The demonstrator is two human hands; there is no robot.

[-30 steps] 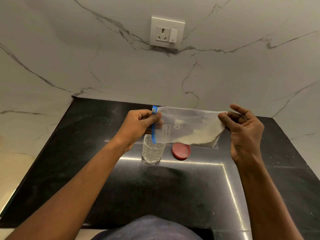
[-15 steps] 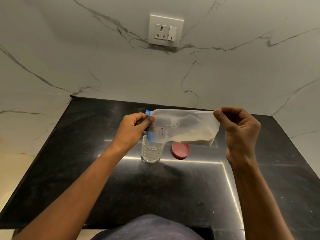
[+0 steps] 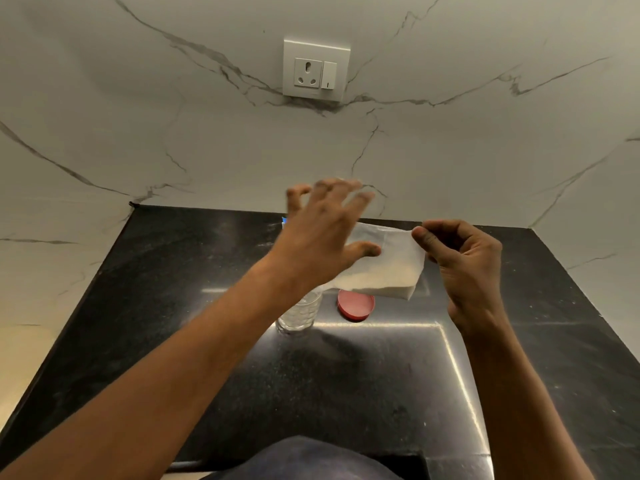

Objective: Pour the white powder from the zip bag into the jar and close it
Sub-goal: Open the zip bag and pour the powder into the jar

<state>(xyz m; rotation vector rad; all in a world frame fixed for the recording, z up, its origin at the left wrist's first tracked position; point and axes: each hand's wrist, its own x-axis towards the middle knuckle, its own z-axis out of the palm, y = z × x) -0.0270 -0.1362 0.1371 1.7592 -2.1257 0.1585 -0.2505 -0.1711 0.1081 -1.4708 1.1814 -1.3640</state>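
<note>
A clear zip bag (image 3: 391,268) with white powder in its lower part hangs sideways above the counter. My right hand (image 3: 460,265) pinches its right corner between thumb and fingers. My left hand (image 3: 325,237) is blurred, fingers spread, in front of the bag's left end and covering its blue zip, of which only a sliver shows. Whether the left hand touches the bag is unclear. Below stands a clear glass jar (image 3: 299,313), open, partly hidden by my left wrist. Its red lid (image 3: 356,304) lies flat on the counter just right of the jar.
The black stone counter (image 3: 173,306) ends at a white marble wall with a socket and switch plate (image 3: 316,69). Marble side walls border the counter left and right. A bright reflected strip crosses the counter behind the jar.
My left hand has let go of the bag's zip end and opened, fingers spread and moving. The bag has shifted right and slightly lower; my right hand still pinches its corner.
</note>
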